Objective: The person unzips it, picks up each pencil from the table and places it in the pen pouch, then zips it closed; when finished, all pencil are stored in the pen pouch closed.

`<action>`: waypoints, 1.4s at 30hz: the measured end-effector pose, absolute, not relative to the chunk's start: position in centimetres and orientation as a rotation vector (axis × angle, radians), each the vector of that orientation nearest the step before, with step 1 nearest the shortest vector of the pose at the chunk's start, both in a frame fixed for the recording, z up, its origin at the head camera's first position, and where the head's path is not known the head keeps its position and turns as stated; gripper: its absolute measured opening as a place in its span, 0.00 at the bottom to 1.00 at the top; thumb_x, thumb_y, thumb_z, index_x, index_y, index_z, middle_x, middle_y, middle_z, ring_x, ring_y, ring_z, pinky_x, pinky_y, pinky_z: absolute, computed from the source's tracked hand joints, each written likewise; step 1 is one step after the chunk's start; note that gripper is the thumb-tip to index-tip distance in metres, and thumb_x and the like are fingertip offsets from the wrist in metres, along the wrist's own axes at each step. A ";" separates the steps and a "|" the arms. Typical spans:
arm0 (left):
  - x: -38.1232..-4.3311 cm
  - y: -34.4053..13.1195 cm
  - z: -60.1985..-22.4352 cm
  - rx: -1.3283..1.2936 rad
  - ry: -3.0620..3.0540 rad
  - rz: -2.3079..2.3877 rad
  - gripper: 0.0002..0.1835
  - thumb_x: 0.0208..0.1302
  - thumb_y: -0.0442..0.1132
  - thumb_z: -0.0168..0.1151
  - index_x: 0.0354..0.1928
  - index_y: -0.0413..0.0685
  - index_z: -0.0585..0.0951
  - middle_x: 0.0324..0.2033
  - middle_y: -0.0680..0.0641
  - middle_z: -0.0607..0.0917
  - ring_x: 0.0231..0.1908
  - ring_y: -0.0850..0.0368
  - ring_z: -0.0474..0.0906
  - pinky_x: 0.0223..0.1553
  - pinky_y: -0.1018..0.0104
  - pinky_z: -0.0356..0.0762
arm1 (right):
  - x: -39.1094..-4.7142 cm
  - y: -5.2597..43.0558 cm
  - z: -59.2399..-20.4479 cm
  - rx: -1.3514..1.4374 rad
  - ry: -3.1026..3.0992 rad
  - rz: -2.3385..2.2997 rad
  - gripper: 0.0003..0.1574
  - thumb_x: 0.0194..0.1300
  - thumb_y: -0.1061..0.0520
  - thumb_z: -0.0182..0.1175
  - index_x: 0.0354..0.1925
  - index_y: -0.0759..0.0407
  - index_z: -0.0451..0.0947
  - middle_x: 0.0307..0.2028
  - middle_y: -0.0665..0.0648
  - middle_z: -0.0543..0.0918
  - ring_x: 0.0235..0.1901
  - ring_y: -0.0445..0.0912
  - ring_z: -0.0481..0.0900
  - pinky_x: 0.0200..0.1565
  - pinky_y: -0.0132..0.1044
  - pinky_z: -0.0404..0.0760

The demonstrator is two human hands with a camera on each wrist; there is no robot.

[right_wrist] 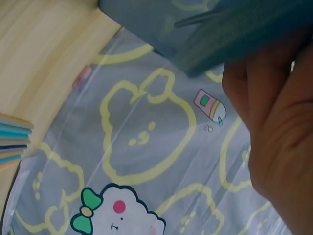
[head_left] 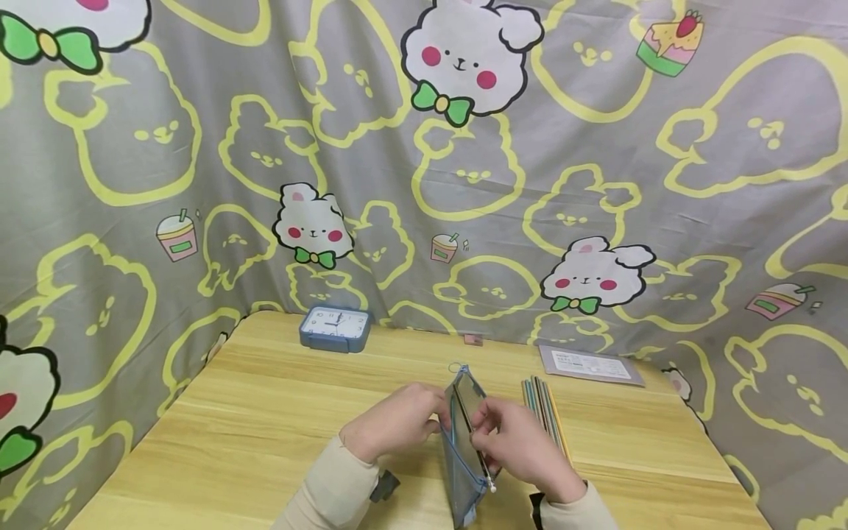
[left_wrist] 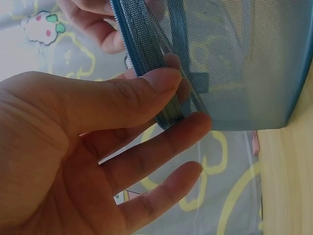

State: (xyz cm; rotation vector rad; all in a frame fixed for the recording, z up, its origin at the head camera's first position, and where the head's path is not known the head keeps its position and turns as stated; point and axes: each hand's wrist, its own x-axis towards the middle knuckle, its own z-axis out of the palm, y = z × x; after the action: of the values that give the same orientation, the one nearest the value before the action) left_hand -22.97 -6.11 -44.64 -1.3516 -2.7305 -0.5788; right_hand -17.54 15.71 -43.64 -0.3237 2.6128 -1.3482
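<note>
A blue mesh zip pouch (head_left: 458, 471) stands on edge at the table's front middle, its long zipped side facing up and parted. My left hand (head_left: 412, 416) pinches its left zip edge between thumb (left_wrist: 161, 81) and index finger, the other fingers spread along the mesh. On the opposite side my right hand (head_left: 517, 442), fingers curled, grips the right edge. A slim dark rod (head_left: 486, 475) with a pale end lies along the opening under the right fingertips. The right wrist view shows a dark stick (right_wrist: 195, 19) through the mesh. The right fingertips are partly hidden there.
Several coloured pencils (head_left: 543, 412) lie in a bunch right of the pouch. At the back left stands a blue clock (head_left: 336, 329); a grey labelled packet (head_left: 589, 366) lies at the back right. A small pink piece (head_left: 473, 339) sits by the back edge, before a patterned curtain (head_left: 384, 294).
</note>
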 end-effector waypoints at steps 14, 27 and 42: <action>-23.0 -6.1 -44.5 -1.361 -2.729 -0.606 0.08 0.66 0.29 0.71 0.35 0.51 0.91 0.36 0.59 0.88 0.40 0.70 0.83 0.47 0.78 0.82 | -17.8 14.3 -44.8 -0.186 2.773 -1.342 0.07 0.62 0.65 0.66 0.35 0.55 0.76 0.25 0.50 0.82 0.16 0.42 0.79 0.18 0.33 0.77; -22.9 -6.1 -44.5 -1.362 -2.748 -0.612 0.08 0.66 0.28 0.71 0.35 0.50 0.90 0.35 0.58 0.87 0.39 0.68 0.83 0.45 0.77 0.82 | -18.1 13.5 -45.7 -0.181 2.969 -1.174 0.11 0.60 0.64 0.71 0.30 0.54 0.77 0.25 0.48 0.82 0.20 0.40 0.77 0.23 0.32 0.75; -22.8 -6.1 -44.2 -1.345 -2.759 -0.616 0.09 0.65 0.26 0.70 0.36 0.48 0.91 0.36 0.56 0.88 0.41 0.63 0.86 0.45 0.76 0.83 | -18.0 14.6 -45.1 -0.210 2.936 -1.219 0.09 0.64 0.62 0.70 0.33 0.54 0.78 0.28 0.48 0.85 0.19 0.40 0.80 0.21 0.32 0.76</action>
State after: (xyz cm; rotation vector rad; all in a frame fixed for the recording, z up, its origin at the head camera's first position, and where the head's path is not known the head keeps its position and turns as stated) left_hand -22.81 -6.07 -44.25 -1.3455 -2.7592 -0.6159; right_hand -18.04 14.61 -45.09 -0.2100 2.9362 -1.2193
